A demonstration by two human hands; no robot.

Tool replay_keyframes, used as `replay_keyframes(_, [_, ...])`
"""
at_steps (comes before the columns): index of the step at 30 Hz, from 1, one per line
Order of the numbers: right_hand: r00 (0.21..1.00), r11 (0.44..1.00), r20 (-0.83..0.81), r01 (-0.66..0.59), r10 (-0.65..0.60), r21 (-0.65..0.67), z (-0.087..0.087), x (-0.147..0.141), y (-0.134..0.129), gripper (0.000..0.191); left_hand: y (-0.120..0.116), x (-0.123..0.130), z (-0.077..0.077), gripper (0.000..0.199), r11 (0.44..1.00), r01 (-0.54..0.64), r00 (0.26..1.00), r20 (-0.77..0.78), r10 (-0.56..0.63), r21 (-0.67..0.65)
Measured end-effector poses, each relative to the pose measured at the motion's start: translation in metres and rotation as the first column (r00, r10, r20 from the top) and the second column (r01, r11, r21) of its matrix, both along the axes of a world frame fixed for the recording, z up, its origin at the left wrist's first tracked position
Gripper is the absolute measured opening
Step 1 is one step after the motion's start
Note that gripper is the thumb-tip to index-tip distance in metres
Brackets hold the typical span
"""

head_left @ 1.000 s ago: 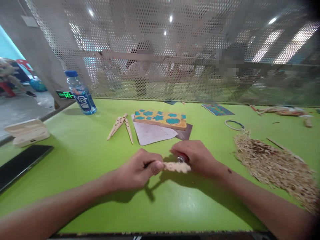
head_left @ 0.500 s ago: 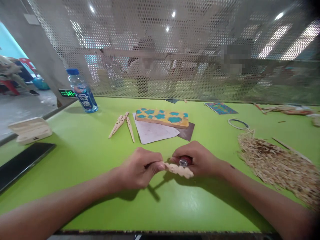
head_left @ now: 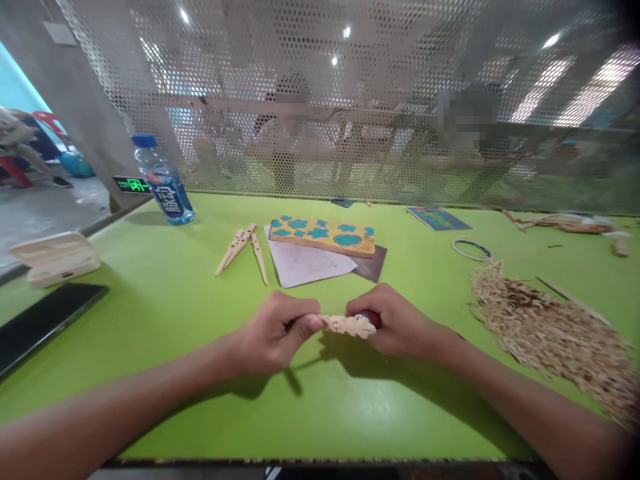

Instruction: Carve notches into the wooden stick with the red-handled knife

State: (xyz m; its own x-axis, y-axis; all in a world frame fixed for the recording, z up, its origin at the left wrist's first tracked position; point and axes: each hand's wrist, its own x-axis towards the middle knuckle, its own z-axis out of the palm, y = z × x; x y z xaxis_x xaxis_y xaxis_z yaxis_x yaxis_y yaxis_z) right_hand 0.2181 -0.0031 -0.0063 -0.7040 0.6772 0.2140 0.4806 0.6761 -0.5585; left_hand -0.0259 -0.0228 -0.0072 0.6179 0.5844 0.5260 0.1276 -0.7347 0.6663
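A pale, wavy-edged carved piece [head_left: 353, 326] is held up over the near middle of the green table [head_left: 320, 420], its narrow end pinched between the thumb and curled fingers of the left hand [head_left: 280, 328]. Its wide end reaches across to the right hand [head_left: 397, 321], in whose closed fingers a dark red tool with a shiny metal end [head_left: 371, 319] is gripped — whether the metal touches the carved piece cannot be told.

Beyond the hands, a yellow board with blue-green patches [head_left: 325, 237] is laid partly over a white sheet [head_left: 307, 263], and a dark square [head_left: 373, 264] is seen partly under the sheet. To the left of these, slim carved sticks [head_left: 242, 250] are spread in a fan, pointed ends toward the near side.

Farther left, a phone [head_left: 45, 323] is placed near an open white case [head_left: 57, 259], and a blue-capped bottle [head_left: 165, 183] is stood upright near the far left corner. On the right, a wide heap of shavings [head_left: 547, 333] is spread, with a ring [head_left: 471, 250] just beyond it and a patterned card [head_left: 439, 219] farther back — near a perforated screen [head_left: 320, 133].
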Motion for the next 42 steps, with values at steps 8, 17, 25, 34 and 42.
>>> replay_keyframes(8, [0.992, 0.986, -0.047, -0.122, 0.117, -0.114, -0.003, -0.004, -0.003, 0.015, -0.002, 0.001, 0.003, 0.044, 0.992, 0.058, 0.993, -0.092, -0.068, -0.108])
replay_keyframes(17, [0.989, 0.987, -0.095, -0.122, 0.113, -0.106, -0.008, -0.010, -0.012, 0.033, -0.005, -0.001, 0.002, 0.042, 0.971, 0.160, 0.977, -0.112, -0.182, -0.180])
replay_keyframes(25, [0.960, 0.961, 0.054, -0.274, 0.276, -0.046, -0.007, -0.002, -0.009, 0.011, -0.006, 0.000, 0.002, 0.039, 0.912, 0.311, 0.919, -0.160, -0.361, -0.269])
replay_keyframes(34, [0.947, 0.922, 0.103, -0.264, 0.303, -0.285, 0.007, 0.001, -0.010, 0.013, -0.004, -0.001, 0.002, 0.041, 0.901, 0.322, 0.914, -0.154, -0.376, -0.290])
replay_keyframes(42, [0.968, 0.965, -0.098, 0.214, -0.230, -0.151, 0.005, -0.014, -0.008, 0.033, -0.004, 0.007, -0.009, 0.038, 0.849, -0.012, 0.982, 0.155, 0.110, -0.528])
